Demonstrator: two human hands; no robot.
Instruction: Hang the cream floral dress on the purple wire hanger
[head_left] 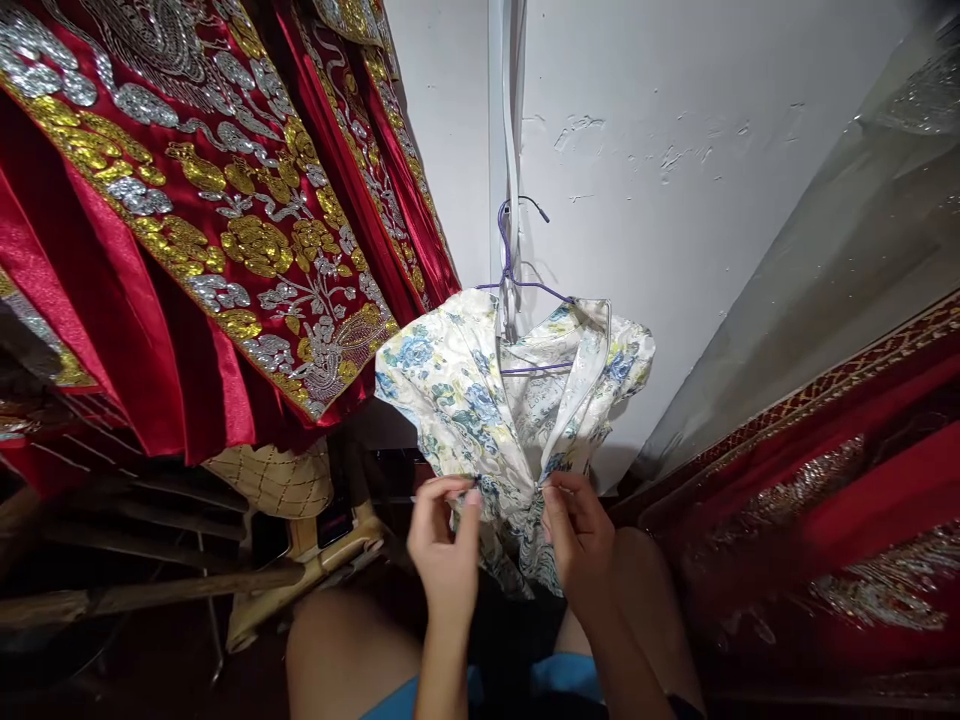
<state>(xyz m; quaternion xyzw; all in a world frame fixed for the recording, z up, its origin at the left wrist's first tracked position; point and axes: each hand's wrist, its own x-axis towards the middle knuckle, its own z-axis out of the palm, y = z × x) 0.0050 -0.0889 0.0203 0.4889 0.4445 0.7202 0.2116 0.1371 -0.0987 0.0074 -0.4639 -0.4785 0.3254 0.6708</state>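
A white dress (pixel 457 400) with blue and yellow flowers hangs on a purple hanger (pixel 540 287), its front parted at the neck. My left hand (pixel 448 535) pinches the cloth at the dress's left side near the waist, thumb against fingers. On the other side, my right hand (pixel 576 525) is closed on the edge of the front opening, low on the bodice. The dress's lower part drops between my hands toward my knees. Whatever small fastening may lie under my fingertips is too small to make out.
Red garments (pixel 255 245) with gold and silver embroidery hang at the left, close to the dress. A wooden chair (pixel 300 590) stands below them. More red clothing (pixel 862 500) hangs at the right, partly under clear plastic. Behind is a white wall (pixel 660 130) with peeling paint.
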